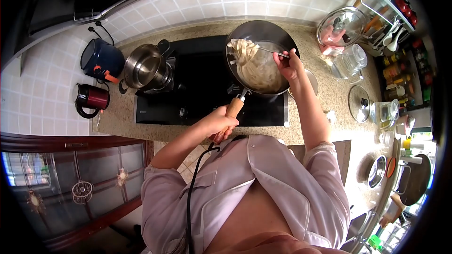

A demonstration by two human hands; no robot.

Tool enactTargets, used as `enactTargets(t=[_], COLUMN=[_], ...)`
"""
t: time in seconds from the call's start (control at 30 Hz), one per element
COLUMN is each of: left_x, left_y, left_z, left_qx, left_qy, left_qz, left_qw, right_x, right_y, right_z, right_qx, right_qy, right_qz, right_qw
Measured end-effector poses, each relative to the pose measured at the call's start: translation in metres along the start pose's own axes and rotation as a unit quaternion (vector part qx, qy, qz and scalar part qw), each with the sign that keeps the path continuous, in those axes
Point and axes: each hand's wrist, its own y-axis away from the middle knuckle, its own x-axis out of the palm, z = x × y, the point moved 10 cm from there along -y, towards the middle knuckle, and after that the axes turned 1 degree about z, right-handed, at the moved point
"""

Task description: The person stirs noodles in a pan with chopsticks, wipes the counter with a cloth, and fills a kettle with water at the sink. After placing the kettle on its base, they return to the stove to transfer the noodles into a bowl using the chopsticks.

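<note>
My left hand (220, 123) is wrapped round the wooden handle (235, 107) of a deep dark wok (240, 32) over the black gas hob (197, 73). Wide pale noodles (256, 73) lie in cloudy, steaming liquid inside it. Fingers closed, my right hand (290, 66) grips a thin metal utensil (272, 50) above the wok's right side. A clump of noodles hangs at the utensil's far end, near the left rim, and trails down into the liquid. The utensil's tip is hidden among them.
A steel pot (142, 67) sits on the left burner, beside a blue appliance (101, 59) and a red kettle (92, 99). On the right stand a glass lid (342, 26), a glass jug (349, 62) and another lid (359, 103). A dish (310, 82) is partly hidden behind my right forearm.
</note>
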Motion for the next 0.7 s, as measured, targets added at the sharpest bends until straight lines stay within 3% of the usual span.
enactTargets(t=[0.7], left_x=[0.005], left_y=[0.001], left_z=[-0.006], left_qx=[0.007], left_qy=[0.014], left_qz=[0.008], left_qw=[1.0], right_x=[-0.01], right_y=[0.067], right_z=[0.113], right_qx=[-0.147], right_qy=[0.025], right_qz=[0.057], right_qw=[0.987])
